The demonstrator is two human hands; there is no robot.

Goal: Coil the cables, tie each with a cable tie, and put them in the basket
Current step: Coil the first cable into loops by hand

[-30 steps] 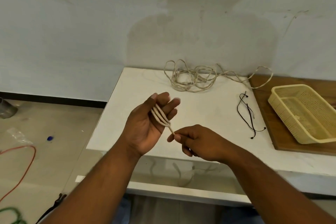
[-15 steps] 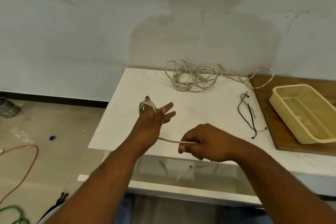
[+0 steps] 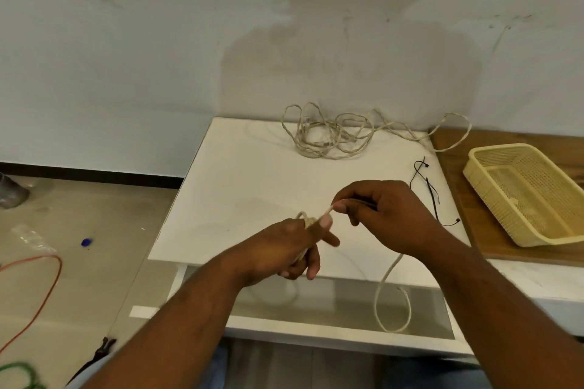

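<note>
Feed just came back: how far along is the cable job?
Nothing finished: the basket is empty. In hand: the left hand holds a few loops of beige cable, the right hand feeding it. Left: the tangled cable pile, with the black cable ties unused.

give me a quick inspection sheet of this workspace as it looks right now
surface: white table, wooden board at its right.
job's things: beige cable part wound, tail hanging off the front edge; tangled cable pile at the back; black cable ties loose; basket on the board holds no cable.
clutter: nothing seen on the table.
hands: left hand carries the loops; right hand pinches the cable.
cables: orange cable and green cable on the floor.
surroundings: stained wall, blue cap on the floor.
</note>
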